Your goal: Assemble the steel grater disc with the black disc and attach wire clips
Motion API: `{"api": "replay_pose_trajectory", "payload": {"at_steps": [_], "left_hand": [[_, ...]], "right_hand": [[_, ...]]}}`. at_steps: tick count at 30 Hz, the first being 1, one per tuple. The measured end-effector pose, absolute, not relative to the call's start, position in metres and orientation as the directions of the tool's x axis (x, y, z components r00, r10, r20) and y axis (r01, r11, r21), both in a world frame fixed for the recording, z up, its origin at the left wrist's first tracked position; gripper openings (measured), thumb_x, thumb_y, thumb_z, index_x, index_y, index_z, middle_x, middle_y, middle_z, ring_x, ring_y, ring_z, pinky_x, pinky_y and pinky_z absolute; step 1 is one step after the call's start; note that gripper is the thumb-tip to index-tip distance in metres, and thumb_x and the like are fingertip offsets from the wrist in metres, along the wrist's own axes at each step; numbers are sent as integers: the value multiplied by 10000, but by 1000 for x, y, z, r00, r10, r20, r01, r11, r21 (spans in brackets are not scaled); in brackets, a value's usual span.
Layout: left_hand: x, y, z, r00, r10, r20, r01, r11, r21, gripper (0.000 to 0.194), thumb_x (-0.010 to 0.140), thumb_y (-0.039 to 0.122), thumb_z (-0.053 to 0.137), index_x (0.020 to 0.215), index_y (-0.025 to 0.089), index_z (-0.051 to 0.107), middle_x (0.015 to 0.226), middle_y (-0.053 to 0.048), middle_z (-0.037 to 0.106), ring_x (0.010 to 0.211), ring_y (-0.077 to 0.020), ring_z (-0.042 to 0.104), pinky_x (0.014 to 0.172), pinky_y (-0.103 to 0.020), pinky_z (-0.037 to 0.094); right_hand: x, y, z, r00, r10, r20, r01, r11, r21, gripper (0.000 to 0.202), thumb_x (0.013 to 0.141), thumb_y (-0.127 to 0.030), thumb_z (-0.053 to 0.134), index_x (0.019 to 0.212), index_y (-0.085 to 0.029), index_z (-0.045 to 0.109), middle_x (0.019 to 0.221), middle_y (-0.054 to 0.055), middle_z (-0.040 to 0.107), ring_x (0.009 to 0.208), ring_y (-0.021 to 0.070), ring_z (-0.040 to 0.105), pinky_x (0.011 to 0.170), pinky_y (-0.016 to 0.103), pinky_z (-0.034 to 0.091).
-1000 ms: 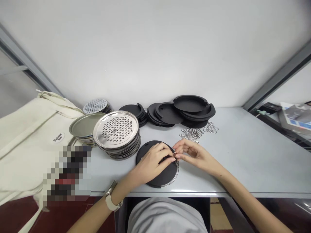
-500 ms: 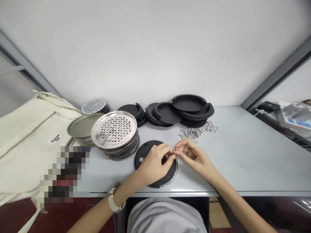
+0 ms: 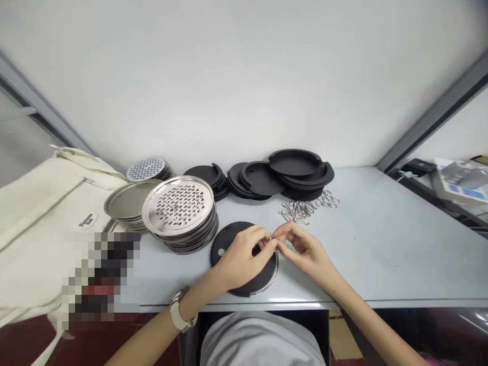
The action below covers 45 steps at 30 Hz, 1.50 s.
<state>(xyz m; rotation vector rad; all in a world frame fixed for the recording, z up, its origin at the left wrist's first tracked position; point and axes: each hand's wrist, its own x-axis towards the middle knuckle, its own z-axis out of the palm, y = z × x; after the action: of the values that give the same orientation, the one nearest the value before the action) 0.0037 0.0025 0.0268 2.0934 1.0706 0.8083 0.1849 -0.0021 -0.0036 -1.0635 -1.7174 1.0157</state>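
Just in front of me a round black disc [image 3: 233,233] lies flat, a shiny metal rim showing along its lower right edge and a pale round spot on its left. Over the disc, my left hand [image 3: 246,256] is closed, thumb and fingers pinching at its right edge. My right hand [image 3: 303,249] meets it there, also closed in a pinch. A small shiny metal piece [image 3: 271,238] shows between the fingertips; most of it is covered, so its exact shape cannot be made out. Behind my right hand lie loose metal clips [image 3: 297,211] and small metal rings [image 3: 328,199].
To the left stand a stack of metal grater discs [image 3: 179,206], a stack of plain metal discs [image 3: 131,200] and a grey perforated disc [image 3: 146,169]. Black round holders [image 3: 295,162] are piled along the wall. A cream cloth bag [image 3: 46,203] covers the table's left end.
Both hands stay at the disc's right edge. The fingertips of my right hand have closed in slightly over the small metal piece, so less of it shows.
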Motion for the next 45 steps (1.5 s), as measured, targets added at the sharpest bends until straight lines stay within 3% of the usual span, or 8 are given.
{"api": "replay_pose_trajectory", "payload": {"at_steps": [7,14,20,25,35,45], "left_hand": [[3,12,31,472,851,229,469,-463,752,232,943,236,424,757,174,548,764,12,584,742,-118,542,696,-232,390],[0,17,27,454,868,198,402,-398,824,267,938,267,434,714,166,541,737,11,594,695,-111,558,688,-221,415],[0,19,23,474,870,136,333,-320,887,278,940,275,422,725,159,554,713,7,601,685,-112,578,683,-220,436],[1,18,25,470,862,187,414,-403,816,301,933,284,442,679,163,550,680,14,567,676,-114,525,661,-230,400],[1,16,23,450,859,243,437,-449,779,173,908,235,510,772,183,604,747,26,567,714,-105,533,685,-223,394],[-4,15,25,434,853,291,532,-503,681,155,938,209,429,820,185,527,831,0,565,752,-125,546,721,-252,421]], "right_hand": [[184,-6,3,-285,909,305,370,398,-839,91,937,-276,490,946,-220,562,836,19,562,740,161,510,736,305,432],[185,-6,2,-349,893,285,389,414,-823,233,952,-275,462,735,-201,498,770,13,499,757,163,503,721,296,409],[182,-6,2,-358,903,237,380,373,-846,167,962,-296,452,826,-206,485,743,-13,476,692,140,473,674,268,399],[182,-6,5,-372,896,243,384,387,-838,151,958,-298,460,855,-204,516,754,-10,495,687,138,472,678,264,398],[185,-6,2,-404,884,234,393,399,-829,204,956,-281,444,768,-203,457,738,-17,471,708,137,477,690,258,389],[194,-2,-5,-374,927,38,487,231,-842,327,974,-384,366,699,-207,364,609,-59,339,565,110,329,530,234,284]]}}
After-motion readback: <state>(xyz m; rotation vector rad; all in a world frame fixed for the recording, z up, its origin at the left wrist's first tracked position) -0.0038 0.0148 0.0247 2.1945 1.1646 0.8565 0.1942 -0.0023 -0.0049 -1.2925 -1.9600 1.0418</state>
